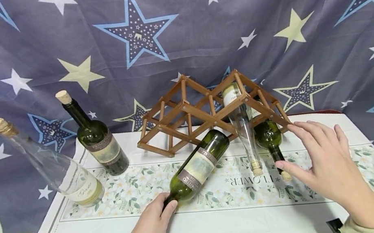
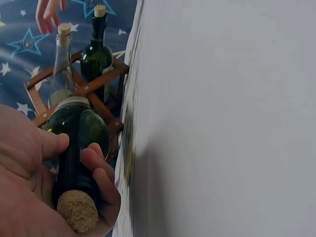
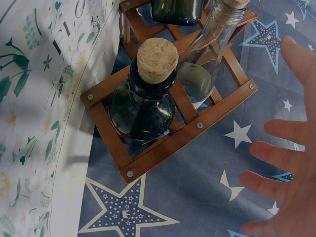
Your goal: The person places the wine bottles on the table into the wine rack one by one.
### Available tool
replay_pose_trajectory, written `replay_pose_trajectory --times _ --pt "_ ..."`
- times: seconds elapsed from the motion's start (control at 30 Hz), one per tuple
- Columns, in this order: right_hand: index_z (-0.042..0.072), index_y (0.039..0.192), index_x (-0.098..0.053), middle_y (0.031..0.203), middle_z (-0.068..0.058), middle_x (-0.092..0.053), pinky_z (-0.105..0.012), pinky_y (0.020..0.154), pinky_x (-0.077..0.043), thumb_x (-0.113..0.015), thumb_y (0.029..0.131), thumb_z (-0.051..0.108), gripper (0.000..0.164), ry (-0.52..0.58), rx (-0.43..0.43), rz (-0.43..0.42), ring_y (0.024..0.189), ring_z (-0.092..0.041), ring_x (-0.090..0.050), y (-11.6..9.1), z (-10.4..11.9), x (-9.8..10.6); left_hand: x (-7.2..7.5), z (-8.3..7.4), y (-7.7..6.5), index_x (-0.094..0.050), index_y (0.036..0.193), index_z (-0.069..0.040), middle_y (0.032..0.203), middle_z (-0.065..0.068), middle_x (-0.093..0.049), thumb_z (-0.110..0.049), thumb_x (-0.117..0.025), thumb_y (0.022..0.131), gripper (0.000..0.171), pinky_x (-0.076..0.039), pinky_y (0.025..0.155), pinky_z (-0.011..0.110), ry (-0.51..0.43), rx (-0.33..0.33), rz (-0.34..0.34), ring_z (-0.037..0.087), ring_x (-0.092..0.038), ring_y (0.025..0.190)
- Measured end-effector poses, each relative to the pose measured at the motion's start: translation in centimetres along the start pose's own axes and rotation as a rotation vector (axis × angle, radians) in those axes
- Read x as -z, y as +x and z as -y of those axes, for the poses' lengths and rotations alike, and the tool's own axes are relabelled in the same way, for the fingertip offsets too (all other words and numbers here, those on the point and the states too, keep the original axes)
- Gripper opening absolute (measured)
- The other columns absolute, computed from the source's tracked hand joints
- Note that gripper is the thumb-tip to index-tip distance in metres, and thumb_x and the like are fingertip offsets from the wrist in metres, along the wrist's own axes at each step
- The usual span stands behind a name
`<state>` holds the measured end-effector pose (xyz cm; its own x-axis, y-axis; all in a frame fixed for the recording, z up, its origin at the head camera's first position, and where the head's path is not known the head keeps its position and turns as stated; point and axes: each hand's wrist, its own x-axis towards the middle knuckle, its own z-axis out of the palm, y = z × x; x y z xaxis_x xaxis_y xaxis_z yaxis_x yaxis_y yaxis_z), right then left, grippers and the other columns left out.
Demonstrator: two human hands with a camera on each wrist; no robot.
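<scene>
White-covered table [image 1: 221, 232] is lying beneath the left hand [image 1: 153, 224], gripping a green bottle [image 1: 198, 167], and the wide-spread right hand [image 1: 330, 164].

From the held bottle [image 1: 197, 170], the rack [image 1: 215, 122] is standing at one o'clock on the table [image 1: 236, 232], with the backdrop [image 1: 190, 4] hanging behind it. In the rack, the inner racked bottle [image 1: 242, 121] is lying at two o'clock, the outer racked bottle [image 1: 268, 134] nearer three; their necks are pointing towards six. The far standing bottle [image 1: 99, 137] is occupying ten, the near standing bottle [image 1: 56, 169] nine. The left hand [image 1: 154, 223] is holding the neck at eight; the right hand [image 1: 328, 163] is hovering at three.
</scene>
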<state>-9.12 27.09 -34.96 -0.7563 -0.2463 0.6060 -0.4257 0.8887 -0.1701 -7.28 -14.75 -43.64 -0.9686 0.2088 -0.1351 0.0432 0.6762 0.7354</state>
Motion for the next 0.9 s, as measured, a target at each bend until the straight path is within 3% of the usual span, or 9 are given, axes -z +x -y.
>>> replay_pose_trajectory --times 0.17,0.3,0.4,0.5,0.9 --pt "0.014 0.146 -0.052 0.143 -0.010 -0.050 -0.069 0.108 -0.014 -0.080 0.070 0.058 0.092 -0.001 0.007 -0.004 0.131 -0.034 -0.041 0.0 0.1 0.0 -0.3 -0.5 0.2 -0.059 0.126 -0.010 0.115 0.001 -0.064 -0.040 -0.045 0.106 0.038 -0.043 0.102 0.049 -0.042 -0.012 0.005 0.023 -0.057 0.120" --pt "0.013 0.145 -0.052 0.143 -0.011 -0.050 -0.070 0.107 -0.015 -0.079 0.070 0.058 0.092 -0.013 0.004 0.000 0.130 -0.035 -0.041 0.0 0.0 0.0 -0.6 -0.9 0.2 -0.058 0.112 -0.011 0.092 0.002 -0.060 -0.041 -0.042 0.107 0.034 -0.049 0.083 0.041 -0.073 -0.029 0.031 0.017 -0.060 0.093" --pt "0.014 0.146 -0.051 0.144 -0.011 -0.049 -0.071 0.108 -0.013 -0.079 0.071 0.059 0.092 -0.022 -0.004 0.012 0.131 -0.035 -0.041 0.0 -0.1 -0.1 -0.8 -1.0 0.1 -0.056 0.104 -0.010 0.079 0.005 -0.056 -0.042 -0.041 0.107 0.035 -0.046 0.066 0.033 -0.101 -0.036 0.054 0.017 -0.055 0.072" --pt "0.015 0.147 -0.050 0.145 -0.012 -0.048 -0.072 0.109 -0.010 -0.078 0.071 0.060 0.093 -0.026 -0.014 0.034 0.132 -0.036 -0.040 0.0 -0.2 -0.2 -1.2 -1.0 0.0 -0.055 0.102 -0.009 0.074 0.006 -0.055 -0.042 -0.040 0.107 0.037 -0.044 0.057 0.032 -0.144 -0.041 0.078 0.017 -0.051 0.063" --pt "0.017 0.149 -0.046 0.147 -0.013 -0.046 -0.072 0.109 -0.006 -0.077 0.073 0.060 0.093 -0.032 -0.032 0.069 0.136 -0.039 -0.036 -0.2 -0.3 -0.2 -2.8 -2.2 -0.7 -0.054 0.109 -0.003 0.074 0.006 -0.053 -0.042 -0.041 0.107 0.041 -0.042 0.056 0.032 -0.347 0.023 0.103 0.018 -0.048 0.062"
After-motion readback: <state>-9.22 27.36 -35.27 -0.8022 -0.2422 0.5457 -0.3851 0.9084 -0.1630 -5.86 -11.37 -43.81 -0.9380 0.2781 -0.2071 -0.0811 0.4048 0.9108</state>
